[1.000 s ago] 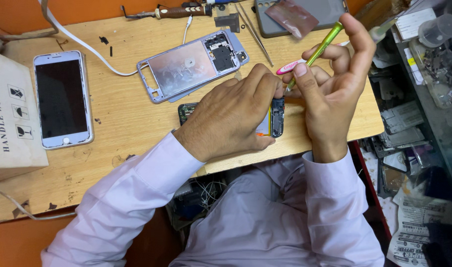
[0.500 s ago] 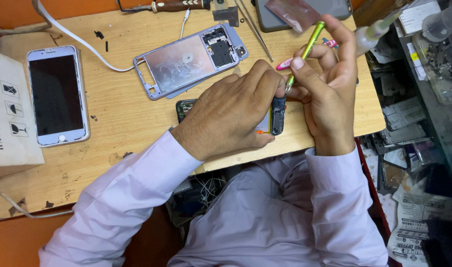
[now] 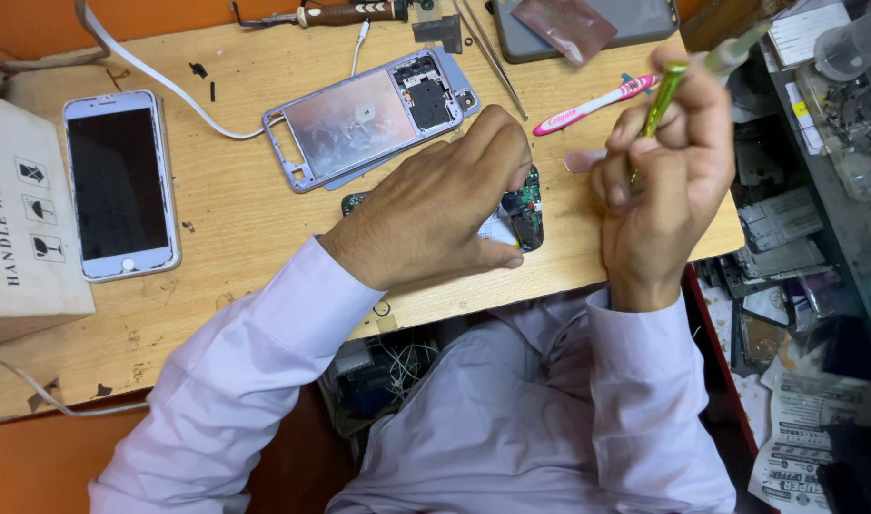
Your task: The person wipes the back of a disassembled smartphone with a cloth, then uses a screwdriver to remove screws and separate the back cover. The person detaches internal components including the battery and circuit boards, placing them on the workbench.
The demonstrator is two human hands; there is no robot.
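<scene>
- Since half a second ago, the right hand [image 3: 669,176] has lifted off the circuit board [image 3: 523,207] and drawn off to its right, taking the green screwdriver [image 3: 656,107] with it.
- Right-hand fingers are curled shut around that screwdriver, held upright.
- Left hand [image 3: 440,205] lies flat over the circuit board, fingers pressing it to the wooden bench [image 3: 226,247].
- Just behind the board lies an opened phone frame [image 3: 359,119]; a pink-and-white toothbrush [image 3: 593,103] lies behind and to its right, a white phone [image 3: 119,186] well to its left.

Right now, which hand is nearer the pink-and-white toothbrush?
Right. The right hand, gripping a green screwdriver, sits just beside the toothbrush. The left hand rests lower down on the circuit board.
</scene>
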